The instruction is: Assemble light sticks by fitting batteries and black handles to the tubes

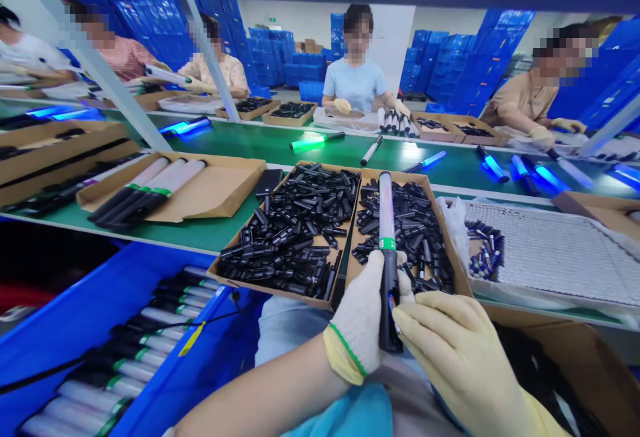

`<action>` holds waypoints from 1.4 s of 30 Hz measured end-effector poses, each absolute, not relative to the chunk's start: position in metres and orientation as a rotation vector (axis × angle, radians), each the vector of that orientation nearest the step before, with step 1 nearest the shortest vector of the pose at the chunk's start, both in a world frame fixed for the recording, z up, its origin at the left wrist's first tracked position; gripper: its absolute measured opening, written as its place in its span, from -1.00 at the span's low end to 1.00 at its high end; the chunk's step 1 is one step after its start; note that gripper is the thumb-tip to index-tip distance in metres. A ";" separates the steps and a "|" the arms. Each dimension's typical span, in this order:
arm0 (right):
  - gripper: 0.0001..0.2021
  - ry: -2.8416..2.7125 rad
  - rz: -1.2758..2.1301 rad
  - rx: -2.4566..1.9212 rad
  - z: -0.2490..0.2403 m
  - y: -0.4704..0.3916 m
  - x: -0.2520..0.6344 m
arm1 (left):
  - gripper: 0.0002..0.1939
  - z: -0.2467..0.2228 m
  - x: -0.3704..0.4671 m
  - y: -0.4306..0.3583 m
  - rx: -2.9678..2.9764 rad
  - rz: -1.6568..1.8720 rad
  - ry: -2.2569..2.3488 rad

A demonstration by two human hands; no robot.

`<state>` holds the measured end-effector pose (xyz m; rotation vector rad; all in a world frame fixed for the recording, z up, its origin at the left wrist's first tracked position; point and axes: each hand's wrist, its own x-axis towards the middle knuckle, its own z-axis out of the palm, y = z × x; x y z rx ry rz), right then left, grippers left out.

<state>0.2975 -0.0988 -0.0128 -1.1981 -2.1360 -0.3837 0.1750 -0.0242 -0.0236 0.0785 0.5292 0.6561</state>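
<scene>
My left hand [361,307], in a white knitted glove, is wrapped round the black handle of a light stick [387,213] with a clear tube and a green band. The stick points away from me, its tube over a box of black parts. My right hand [457,347], in a pale yellow glove, has its fingers at an opening in the handle, where a small coloured battery [391,302] shows. The right fingertips are pressed together at the battery.
Two cardboard boxes [286,291] of black parts stand ahead. At the right, a tray [555,250] holds batteries. A blue bin [165,373] of sticks is lower left. Lit sticks lie on the green belt [250,150]; several people sit beyond it.
</scene>
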 end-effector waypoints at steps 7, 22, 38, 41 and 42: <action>-0.79 -2.111 -0.341 -1.237 -0.024 -0.102 0.297 | -0.66 -0.034 0.172 -0.023 0.080 0.688 0.495; -0.61 -2.115 -0.136 -1.580 -0.020 -0.067 0.383 | -0.71 -0.027 0.165 -0.020 0.212 0.770 0.499; -0.84 -2.883 -0.059 -2.248 -0.043 0.022 0.497 | -0.53 -0.029 0.165 -0.033 0.340 0.602 0.481; -0.90 -2.917 0.011 -2.172 -0.039 0.019 0.500 | -0.55 -0.030 0.165 -0.032 0.341 0.589 0.477; -0.90 -2.913 0.035 -2.152 -0.038 0.017 0.501 | -0.56 -0.031 0.166 -0.032 0.342 0.586 0.481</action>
